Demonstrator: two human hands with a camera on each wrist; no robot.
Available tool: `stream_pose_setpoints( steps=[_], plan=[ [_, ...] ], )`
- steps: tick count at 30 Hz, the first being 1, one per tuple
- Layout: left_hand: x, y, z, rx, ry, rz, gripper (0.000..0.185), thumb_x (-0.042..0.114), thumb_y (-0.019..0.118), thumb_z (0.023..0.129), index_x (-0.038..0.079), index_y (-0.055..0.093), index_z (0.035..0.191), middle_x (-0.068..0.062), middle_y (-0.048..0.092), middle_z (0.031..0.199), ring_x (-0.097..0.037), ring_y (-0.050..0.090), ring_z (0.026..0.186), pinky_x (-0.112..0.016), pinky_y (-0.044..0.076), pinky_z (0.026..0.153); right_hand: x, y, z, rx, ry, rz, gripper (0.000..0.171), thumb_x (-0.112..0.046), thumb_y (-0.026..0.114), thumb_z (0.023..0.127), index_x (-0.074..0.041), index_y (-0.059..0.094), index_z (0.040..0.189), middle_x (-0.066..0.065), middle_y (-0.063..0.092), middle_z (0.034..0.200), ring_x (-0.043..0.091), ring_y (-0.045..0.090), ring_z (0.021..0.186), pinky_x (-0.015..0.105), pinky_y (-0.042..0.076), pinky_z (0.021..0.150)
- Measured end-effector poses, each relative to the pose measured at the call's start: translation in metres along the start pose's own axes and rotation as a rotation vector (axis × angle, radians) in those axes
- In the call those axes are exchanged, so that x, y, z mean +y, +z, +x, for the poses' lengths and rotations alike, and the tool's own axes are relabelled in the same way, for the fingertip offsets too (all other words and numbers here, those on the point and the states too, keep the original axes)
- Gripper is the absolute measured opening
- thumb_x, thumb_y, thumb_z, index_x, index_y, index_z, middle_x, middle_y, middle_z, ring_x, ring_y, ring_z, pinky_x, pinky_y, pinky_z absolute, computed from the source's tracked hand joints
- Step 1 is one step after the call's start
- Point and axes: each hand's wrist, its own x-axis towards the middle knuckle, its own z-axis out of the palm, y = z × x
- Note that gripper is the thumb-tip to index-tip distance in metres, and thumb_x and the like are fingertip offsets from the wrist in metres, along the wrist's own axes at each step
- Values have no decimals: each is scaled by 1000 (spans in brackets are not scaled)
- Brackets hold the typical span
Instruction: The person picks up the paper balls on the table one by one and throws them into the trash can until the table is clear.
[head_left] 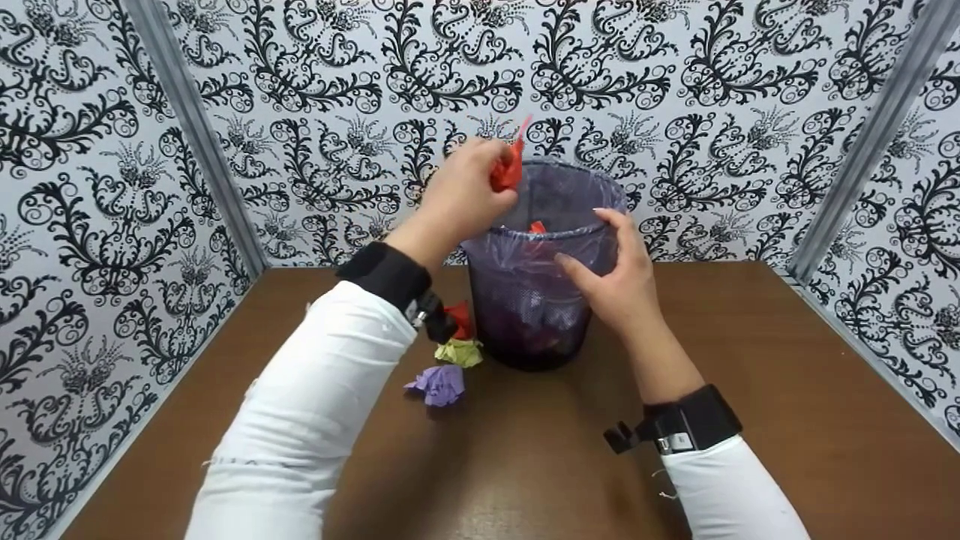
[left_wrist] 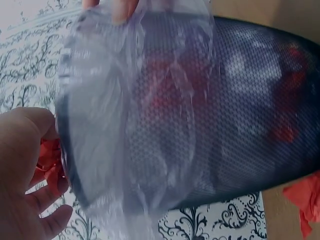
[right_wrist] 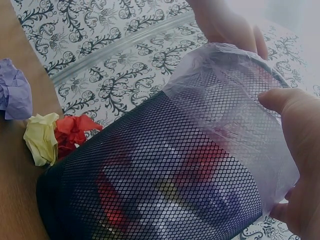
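A black mesh waste bin [head_left: 534, 315] lined with a clear plastic bag [head_left: 559, 241] stands on the brown table [head_left: 750, 390]. My left hand [head_left: 469, 187] is raised over the bin's left rim and pinches a crumpled red paper [head_left: 510, 171]. In the left wrist view that hand [left_wrist: 25, 170] shows beside the bin [left_wrist: 240, 130] with red paper [left_wrist: 49, 157] at its fingers. My right hand [head_left: 611, 277] grips the bin's near right rim; its thumb [right_wrist: 280, 100] lies on the bag in the right wrist view. Red paper [head_left: 537, 226] lies inside the bin [right_wrist: 165, 185].
Left of the bin's base lie a red paper ball [head_left: 459, 319], a yellow-green one [head_left: 459, 351] and a purple one [head_left: 439, 384]. Black-and-white patterned walls [head_left: 105, 195] close the table in on three sides.
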Motion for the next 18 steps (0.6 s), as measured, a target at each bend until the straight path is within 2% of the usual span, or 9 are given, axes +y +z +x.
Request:
stream_pose_setpoints(
  steps=[5, 14, 18],
  plan=[
    [8, 9, 4, -47, 28, 9, 18, 18, 71, 82, 22, 58, 95, 6, 53, 101, -8, 51, 90, -20, 47, 76, 1, -1, 0, 6, -1, -8, 75, -48, 83, 71, -28, 47, 135, 0, 45, 141, 20, 43, 128, 49, 36, 106],
    [10, 15, 8, -148, -15, -127, 22, 11, 75, 82, 18, 63, 100, 6, 65, 95, -9, 62, 84, -22, 53, 74, 0, -1, 0, -1, 5, -15, 75, -50, 82, 71, -31, 47, 134, -2, 45, 141, 18, 44, 127, 48, 37, 105],
    [11, 16, 9, -159, -30, -92, 35, 16, 77, 81, 18, 62, 113, 3, 65, 108, -10, 60, 88, -23, 52, 75, -1, -1, 0, -6, 11, -9, 75, -49, 83, 71, -31, 47, 134, 0, 43, 144, 21, 43, 129, 51, 36, 106]
  ],
)
